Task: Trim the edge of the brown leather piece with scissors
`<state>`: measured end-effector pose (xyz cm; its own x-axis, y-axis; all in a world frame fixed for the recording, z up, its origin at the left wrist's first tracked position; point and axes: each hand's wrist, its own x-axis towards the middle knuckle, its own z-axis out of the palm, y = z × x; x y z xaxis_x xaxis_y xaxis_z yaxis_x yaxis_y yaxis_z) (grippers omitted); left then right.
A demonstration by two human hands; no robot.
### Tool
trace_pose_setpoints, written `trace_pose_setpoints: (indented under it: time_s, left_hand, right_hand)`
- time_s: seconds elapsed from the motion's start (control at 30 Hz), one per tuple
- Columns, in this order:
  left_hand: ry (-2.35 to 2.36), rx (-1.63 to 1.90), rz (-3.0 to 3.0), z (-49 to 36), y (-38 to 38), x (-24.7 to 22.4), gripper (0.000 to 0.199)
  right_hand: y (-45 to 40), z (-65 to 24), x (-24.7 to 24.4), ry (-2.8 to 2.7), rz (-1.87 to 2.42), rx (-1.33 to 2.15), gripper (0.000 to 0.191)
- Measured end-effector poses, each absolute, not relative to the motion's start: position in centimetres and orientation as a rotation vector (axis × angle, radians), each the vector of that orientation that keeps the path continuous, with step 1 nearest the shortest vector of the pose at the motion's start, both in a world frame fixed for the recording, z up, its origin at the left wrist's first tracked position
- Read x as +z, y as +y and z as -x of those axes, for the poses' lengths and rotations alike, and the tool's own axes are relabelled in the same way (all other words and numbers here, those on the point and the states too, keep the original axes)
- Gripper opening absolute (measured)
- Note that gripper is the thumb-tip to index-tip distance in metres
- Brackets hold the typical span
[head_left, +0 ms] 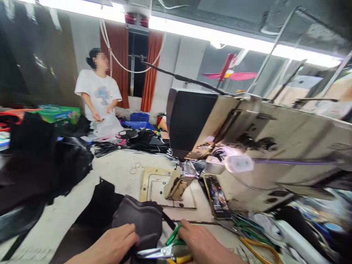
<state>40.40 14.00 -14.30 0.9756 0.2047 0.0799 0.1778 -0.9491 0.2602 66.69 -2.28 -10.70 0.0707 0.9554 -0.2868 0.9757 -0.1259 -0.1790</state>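
Note:
At the lower middle, my left hand (117, 242) lies with its fingers pressed together on a dark leather-like piece (140, 218); its fingertips are partly hidden. My right hand (199, 238) is closed around the green handle of a pair of scissors (161, 252). The silver blades point left, close to the dark piece and below my left fingers. A black sheet (93, 209) runs from under the dark piece to the left. Just beyond both hands stands the post of a sewing machine (178, 187), under its dark head.
A phone (217, 194) leans right of the machine's post. Yellow-handled scissors (260, 249) and other tools lie at the lower right. Black material (30, 157) is heaped at left. A person in a white shirt (100, 95) stands behind the table. A lamp (239, 163) glows under the machine arm.

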Motion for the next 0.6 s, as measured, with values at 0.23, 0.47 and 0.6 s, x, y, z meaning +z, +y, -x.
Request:
trace_pose_setpoints:
  time_s: [0.23,0.47,0.6]
  left_hand:
    - [0.391,0.381,-2.757,-39.5,12.1,-16.0,0.057]
    - [0.454,-0.174,-2.766,-42.3,12.1,-12.3,0.036]
    - [0.401,-0.245,-2.851,-43.2,12.7,-12.3,0.023]
  right_hand:
    - [-4.0,-66.1,-9.9,2.032,-2.214,-0.607,0.041]
    - [-4.6,-65.8,-5.7,2.029,-2.392,-0.766,0.038]
    - [-3.8,-65.7,-5.2,2.207,-2.502,-0.757,0.041]
